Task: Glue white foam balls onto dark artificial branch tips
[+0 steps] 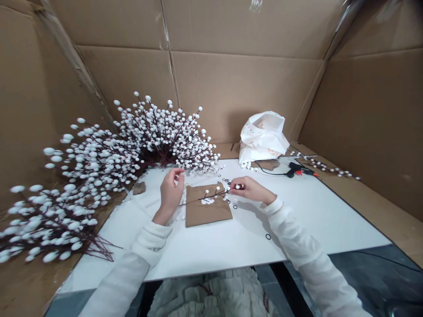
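A thin brown stem with white berries (211, 194) lies across the air above a brown square piece (209, 215) on the white table. My right hand (247, 189) is closed on the berry end of this stem, at the right of the brown square. At the square's left, my left hand (172, 189) is raised with its fingers bent and apart, and nothing shows between them. The stem's bare end reaches toward my left wrist. A small white patch (207, 201) shows on the brown square under the stem.
Bundles of white-berry stems (161, 127) fill the left and back left. A white bag (262, 136) stands at the back, beside a black and orange glue gun (299, 171). Small black rings (268, 237) lie on the white table (231, 251). Cardboard walls surround it.
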Demonstrator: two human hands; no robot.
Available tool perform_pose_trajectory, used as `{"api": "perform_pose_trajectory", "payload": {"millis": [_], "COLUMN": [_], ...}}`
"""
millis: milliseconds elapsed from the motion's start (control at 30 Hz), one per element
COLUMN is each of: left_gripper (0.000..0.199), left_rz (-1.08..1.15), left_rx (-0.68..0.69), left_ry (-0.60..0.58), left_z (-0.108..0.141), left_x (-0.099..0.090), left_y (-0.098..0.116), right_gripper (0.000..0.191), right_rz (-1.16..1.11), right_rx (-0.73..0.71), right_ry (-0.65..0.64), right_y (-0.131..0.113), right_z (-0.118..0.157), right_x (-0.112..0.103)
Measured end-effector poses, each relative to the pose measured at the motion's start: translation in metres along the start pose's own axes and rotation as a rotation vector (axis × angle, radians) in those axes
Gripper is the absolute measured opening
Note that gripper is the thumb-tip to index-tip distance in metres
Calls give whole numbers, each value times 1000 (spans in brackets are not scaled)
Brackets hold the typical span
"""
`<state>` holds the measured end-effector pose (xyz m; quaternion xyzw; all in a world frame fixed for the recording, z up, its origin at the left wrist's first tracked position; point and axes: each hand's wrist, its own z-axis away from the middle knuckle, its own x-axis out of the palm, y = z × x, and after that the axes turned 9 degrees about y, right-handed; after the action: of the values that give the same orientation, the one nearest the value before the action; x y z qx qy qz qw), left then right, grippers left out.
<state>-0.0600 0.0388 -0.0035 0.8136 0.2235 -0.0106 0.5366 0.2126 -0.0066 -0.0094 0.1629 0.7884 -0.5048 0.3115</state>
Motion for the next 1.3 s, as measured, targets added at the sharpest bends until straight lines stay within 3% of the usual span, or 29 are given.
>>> {"api": "perform_pose_trajectory", "payload": {"millis": [67, 133, 200, 300, 433, 600, 867, 1300], "left_gripper": [19, 21, 22, 20, 18, 19, 21, 18], "left_rz": [-183, -286, -350, -362, -335, -352, -403, -442], "left_rx": [249, 389, 428, 375, 314, 346, 412, 462], "left_ry": [-202, -393, -511, -618, -652, -704, -663, -667], "left_z": [4, 9, 14, 17, 15, 17, 26, 30], "left_x": [-4, -5, -5, -4, -4, -3, 8, 15], "left_y": [7, 12, 16, 16, 13, 11, 6, 3], "right_gripper": [21, 21, 22, 21, 18, 20, 21, 17], "right_rz": [-30, -55, -63, -57, -33, 4, 122, 203], "right_rx": [1, 3, 7, 12, 33, 63, 95, 136], "right_ry": [13, 34, 51, 62, 64, -16, -109, -131], "right_y": [-1, -1, 0, 3, 5, 6, 11, 15], "right_z": [-1, -1, -2, -3, -3, -1, 2, 3], "right_x": [2, 3, 4, 4, 1, -5, -9, -11]}}
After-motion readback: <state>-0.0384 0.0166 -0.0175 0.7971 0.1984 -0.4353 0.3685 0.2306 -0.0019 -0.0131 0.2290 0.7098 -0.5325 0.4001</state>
